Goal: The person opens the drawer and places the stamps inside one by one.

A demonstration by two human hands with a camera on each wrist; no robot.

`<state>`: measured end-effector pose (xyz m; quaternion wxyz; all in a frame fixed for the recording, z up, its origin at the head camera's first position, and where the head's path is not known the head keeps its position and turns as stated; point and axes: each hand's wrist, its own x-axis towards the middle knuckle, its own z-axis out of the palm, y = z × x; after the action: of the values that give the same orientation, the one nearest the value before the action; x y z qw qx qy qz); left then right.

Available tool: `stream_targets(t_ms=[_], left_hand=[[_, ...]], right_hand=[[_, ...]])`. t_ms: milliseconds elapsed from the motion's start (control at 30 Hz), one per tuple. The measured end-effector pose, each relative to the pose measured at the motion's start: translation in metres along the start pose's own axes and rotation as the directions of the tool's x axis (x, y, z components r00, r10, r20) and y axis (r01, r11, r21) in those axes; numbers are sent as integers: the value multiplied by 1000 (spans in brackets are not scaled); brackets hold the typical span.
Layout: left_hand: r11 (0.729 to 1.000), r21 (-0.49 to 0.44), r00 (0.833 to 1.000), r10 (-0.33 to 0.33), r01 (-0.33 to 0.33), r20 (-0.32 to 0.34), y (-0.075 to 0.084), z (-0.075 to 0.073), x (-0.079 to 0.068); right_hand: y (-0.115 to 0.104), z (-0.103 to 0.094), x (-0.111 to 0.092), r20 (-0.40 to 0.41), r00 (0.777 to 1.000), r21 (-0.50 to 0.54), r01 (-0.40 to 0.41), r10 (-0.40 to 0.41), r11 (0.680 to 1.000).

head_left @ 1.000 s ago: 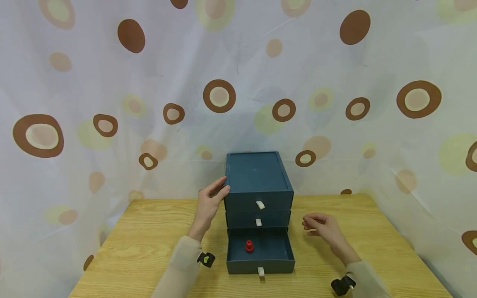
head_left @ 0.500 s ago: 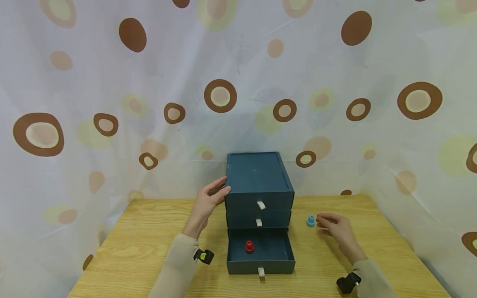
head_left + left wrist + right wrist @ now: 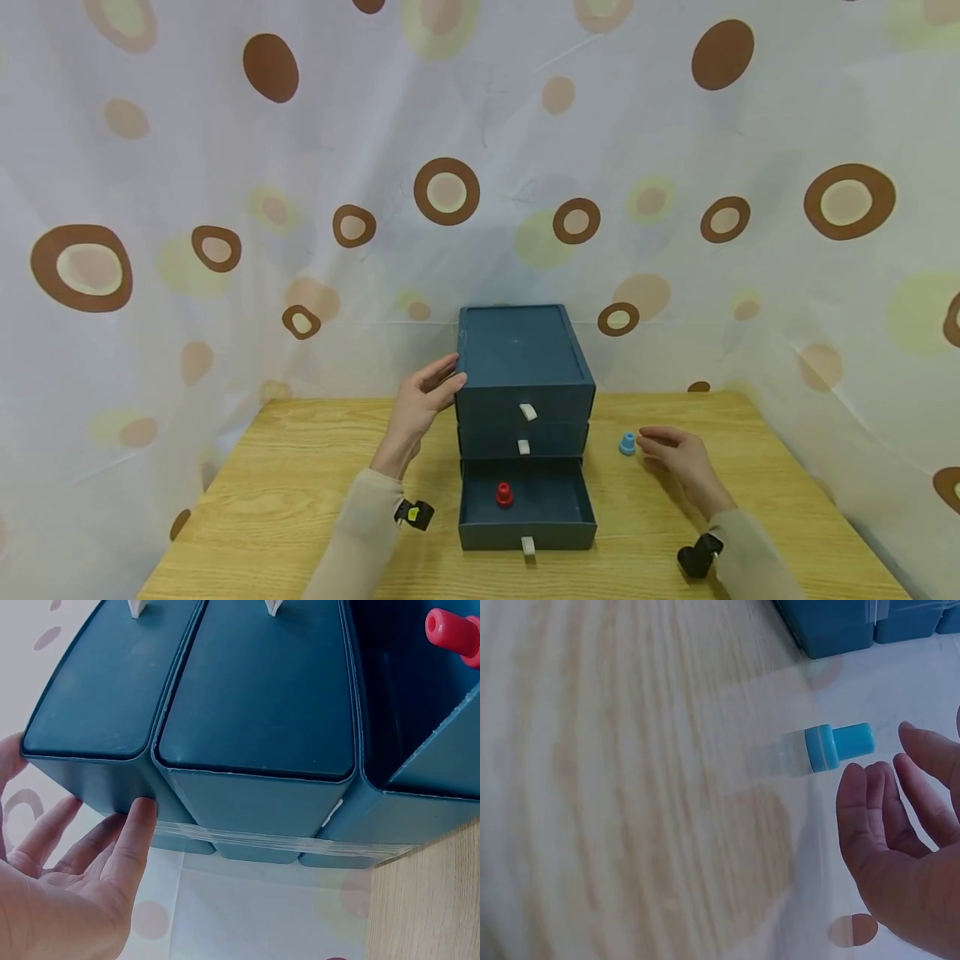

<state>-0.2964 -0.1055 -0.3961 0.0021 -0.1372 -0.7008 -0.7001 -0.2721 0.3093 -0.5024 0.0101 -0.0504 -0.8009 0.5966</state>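
Note:
A dark blue drawer cabinet [image 3: 525, 404] stands on the table with its bottom drawer [image 3: 527, 536] pulled out. My left hand [image 3: 420, 408] touches the cabinet's upper left side; in the left wrist view its fingers [image 3: 136, 832] are extended along that wall. Inside the open drawer stands a small red stepped plastic piece [image 3: 504, 495], wide at the base. A matching light blue piece [image 3: 627, 443] stands upright on the table to the right of the cabinet. Just right of it is my right hand [image 3: 678, 458], its fingers loosely bent; the right wrist view shows them apart from the piece.
The wooden table [image 3: 315, 475] extends to both sides of the cabinet. A patterned curtain [image 3: 480, 125] hangs behind and along the sides. White pull tabs [image 3: 528, 412] stick out from the drawer fronts. Clear tape [image 3: 285, 841] runs around the cabinet.
My right hand has shifted to the right, away from the cabinet. The light blue piece, not visible one second ago, now shows on the table. My left hand stays on the cabinet.

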Motion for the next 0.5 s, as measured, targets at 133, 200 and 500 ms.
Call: stream_targets(t_ms=[133, 200, 500], left_hand=[[1000, 8, 1000, 12, -12, -6, -1, 1, 0], [1000, 6, 1000, 15, -15, -8, -1, 1, 0], [1000, -6, 1000, 12, -12, -12, -3, 1, 0]], right_hand=[[1, 1, 6, 14, 1000, -91, -22, 23, 996], [2, 2, 9, 32, 999, -103, -22, 25, 994], [4, 7, 16, 83, 995, -80, -44, 51, 996]])
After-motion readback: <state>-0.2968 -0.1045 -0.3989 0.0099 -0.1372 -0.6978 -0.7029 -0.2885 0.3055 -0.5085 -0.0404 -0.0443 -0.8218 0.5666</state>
